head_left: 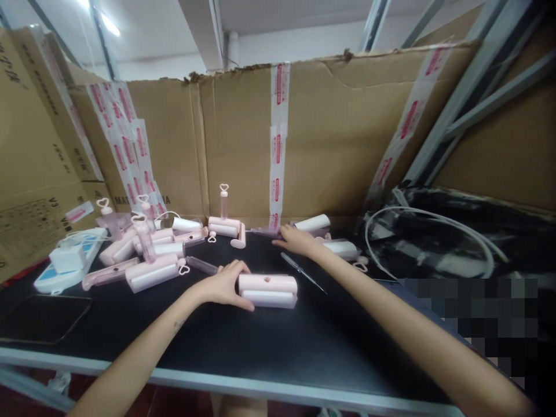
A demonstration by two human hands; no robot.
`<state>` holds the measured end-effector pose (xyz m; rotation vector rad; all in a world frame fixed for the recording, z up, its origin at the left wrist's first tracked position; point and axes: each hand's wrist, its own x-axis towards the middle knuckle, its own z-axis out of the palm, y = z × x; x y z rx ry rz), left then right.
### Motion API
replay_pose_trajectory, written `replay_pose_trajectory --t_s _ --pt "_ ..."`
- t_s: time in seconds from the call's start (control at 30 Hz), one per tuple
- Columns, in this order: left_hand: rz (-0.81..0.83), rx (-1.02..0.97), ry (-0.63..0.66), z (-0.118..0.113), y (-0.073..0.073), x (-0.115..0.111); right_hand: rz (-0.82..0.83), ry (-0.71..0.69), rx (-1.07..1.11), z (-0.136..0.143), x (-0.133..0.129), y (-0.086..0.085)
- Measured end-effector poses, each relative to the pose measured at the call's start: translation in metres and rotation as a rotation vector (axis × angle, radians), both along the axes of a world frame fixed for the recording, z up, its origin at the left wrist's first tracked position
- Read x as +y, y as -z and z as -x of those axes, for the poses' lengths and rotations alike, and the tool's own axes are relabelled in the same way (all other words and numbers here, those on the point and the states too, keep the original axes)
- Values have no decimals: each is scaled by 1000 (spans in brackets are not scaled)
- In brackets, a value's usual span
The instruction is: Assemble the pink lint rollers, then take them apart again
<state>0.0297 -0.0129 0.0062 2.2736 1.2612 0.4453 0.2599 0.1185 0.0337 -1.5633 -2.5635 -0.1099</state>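
Note:
My left hand [226, 285] is closed around the left end of a pink and white cylindrical device [268, 289] with a small round hole in its top. It lies on its side on the black tabletop. Farther back, my right hand [299, 240] has its fingertips closed on the end of a translucent purplish tube [264, 232]. A pink and white device [311, 223] lies just behind that hand. Another device [343, 249] is partly covered by my right forearm. Between my arms rests a thin metal screwdriver or tweezer-like tool [303, 272].
Several similar devices [152, 272], some with upright tubes topped by heart-shaped loops, crowd the left. A white power strip [72, 260] and a dark phone [43, 318] lie farther left. Cardboard [234, 145] walls the back. A white cable [434, 214] loops over black plastic at right.

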Motion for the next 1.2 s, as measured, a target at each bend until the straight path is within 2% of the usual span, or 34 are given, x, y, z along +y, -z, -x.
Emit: replay_pose_trajectory --t_s 0.23,0.37,0.47,0.53,0.63,0.73,0.8,0.9,1.0,1.1,1.2 --pt "-14 12 5 0 1 -1 -84 -45 136 21 12 5" --pt "-14 15 -6 0 1 -1 -85 -66 263 11 3 -11" --pt "-2 6 -4 1 2 0 -102 -113 400 0 -18 -34" --pt "5 -2 -1 1 3 0 -89 -186 587 -5 -41 -48" --pt "6 -16 0 2 3 1 -45 -302 807 -4 -81 -58" --pt "10 -31 -4 2 3 1 8 -375 771 4 -110 -53" --pt "6 -41 -3 2 3 1 37 -399 696 9 -118 -47" --pt "7 -46 -1 1 3 1 78 -420 604 14 -117 -40" --pt "13 -46 0 1 3 0 61 -421 550 14 -112 -41" --pt "19 -45 -4 0 3 0 72 -466 517 12 -110 -47" --pt "25 -53 10 1 3 0 168 -557 461 13 -110 -58"
